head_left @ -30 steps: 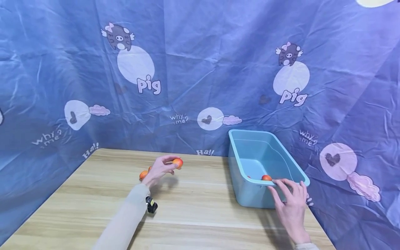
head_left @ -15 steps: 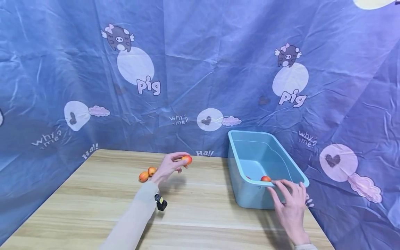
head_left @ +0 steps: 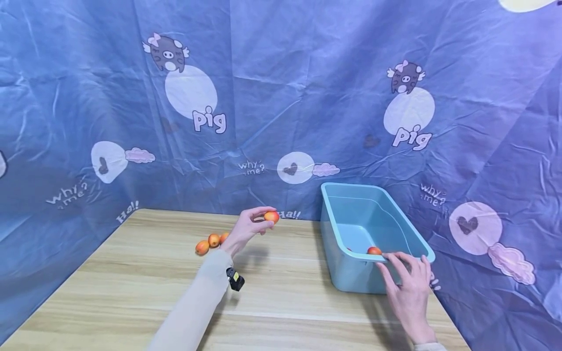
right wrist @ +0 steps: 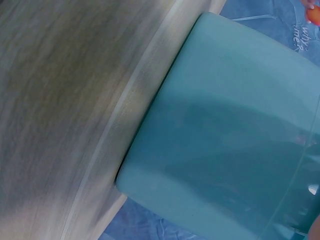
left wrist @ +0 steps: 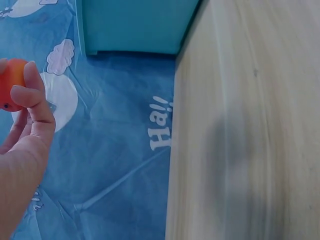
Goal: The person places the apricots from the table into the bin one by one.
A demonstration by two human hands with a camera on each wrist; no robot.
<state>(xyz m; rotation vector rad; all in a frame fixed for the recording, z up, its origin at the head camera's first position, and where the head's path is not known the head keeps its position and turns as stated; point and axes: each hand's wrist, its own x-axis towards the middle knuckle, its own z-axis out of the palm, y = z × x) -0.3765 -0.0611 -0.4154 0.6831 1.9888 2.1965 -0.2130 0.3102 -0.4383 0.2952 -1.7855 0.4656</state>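
Observation:
In the head view my left hand (head_left: 247, 228) pinches a small orange-red fruit (head_left: 271, 217) between thumb and fingertips, above the table's far part. The same fruit (left wrist: 14, 82) shows at the left edge of the left wrist view. My right hand (head_left: 409, 291) grips the near rim of a blue-green plastic bin (head_left: 360, 273), fingertips over the edge and thumb on the outside. Just inside that rim lies another orange-red fruit (head_left: 374, 250); a sliver of one more shows beside it. Left of my left wrist, a few orange fruits (head_left: 202, 247) lie on the table, one partly hidden by the hand.
The wooden table (head_left: 281, 302) ends at a blue cloth backdrop (head_left: 263, 122) with pig prints, behind and at the sides. The bin stands at the table's right, close to the cloth. A small black device (head_left: 235, 279) sits on my left wrist.
My left hand has moved right and slightly up with the fruit, uncovering more of the fruits on the table behind it. My right hand stays on the bin rim.

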